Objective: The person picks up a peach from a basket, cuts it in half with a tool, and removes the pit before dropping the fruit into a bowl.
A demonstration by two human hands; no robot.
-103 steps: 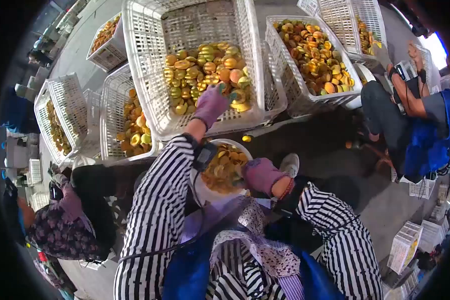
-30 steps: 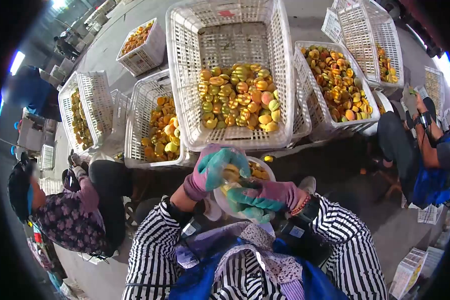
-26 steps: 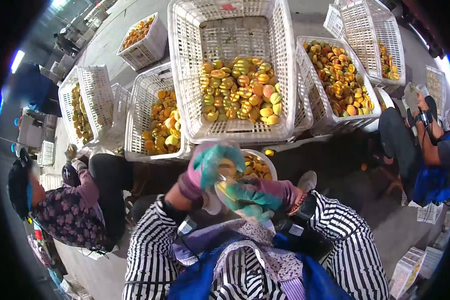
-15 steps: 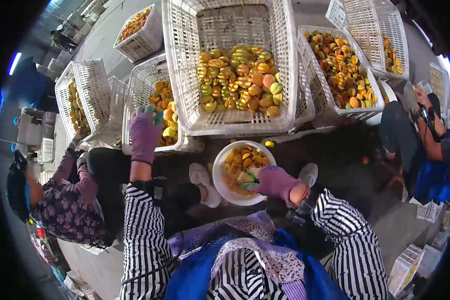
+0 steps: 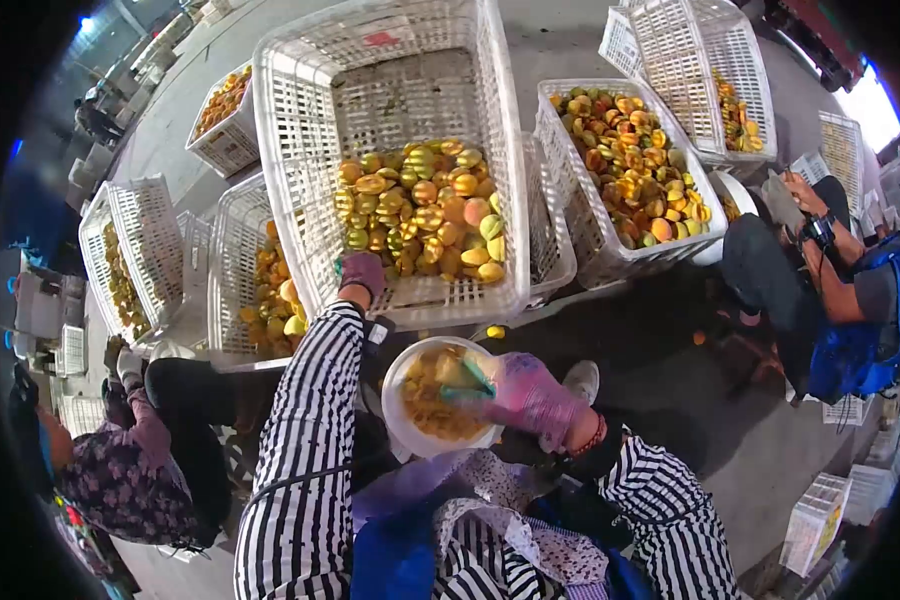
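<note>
My left hand [image 5: 362, 272], in a purple glove, reaches over the near wall of a large white slatted crate [image 5: 425, 310], beside yellow, orange and green fruit [image 5: 425, 215] that looks like peaches or apricots. Its fingers are hidden behind the glove's back. Over a round white bucket [image 5: 397, 420] by my feet, my right hand [image 5: 530, 395] dips its green-coated fingertips, smeared by motion. Cloudy liquid and fruit pieces [image 5: 432, 400] fill the bucket; whether the right hand holds one, I cannot tell.
Fruit-filled crates stand to the left [image 5: 225, 270] and right [image 5: 630, 235] of the big one. A loose yellow fruit piece [image 5: 495, 331] lies just beyond the bucket. One person [image 5: 135, 465] sits at left, another [image 5: 820, 270] at right. My shoe [image 5: 582, 380] is right of the bucket.
My left hand has moved from over the left crate to the large crate's near side. My right hand stays at the bucket, now blurred. The view has shifted.
</note>
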